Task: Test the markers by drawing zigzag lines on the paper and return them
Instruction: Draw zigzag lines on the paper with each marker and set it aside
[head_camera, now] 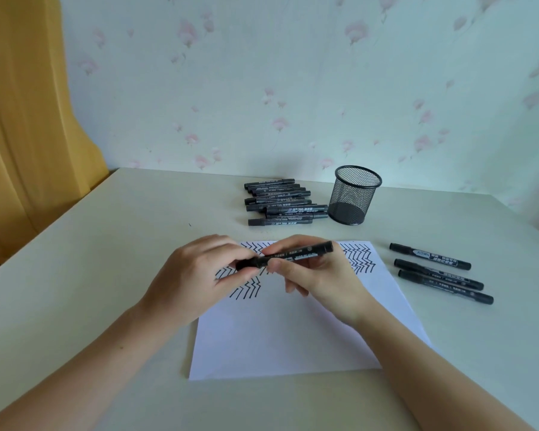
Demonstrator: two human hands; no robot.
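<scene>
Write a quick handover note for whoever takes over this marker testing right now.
Both hands hold one marker above the paper: left hand at its left end, right hand on the barrel.
Several zigzag groups are already drawn along the paper's top.
Three markers lie right of the paper; a pile lies beside the mesh cup.
Which group is tested cannot be told.

**Marker over the paper**

I hold a black marker (285, 256) level above the paper (280, 334), whose far part carries black zigzags (246, 289). Beyond the paper lies a marker pile (282, 202); right of it, three markers (439, 273).
</scene>
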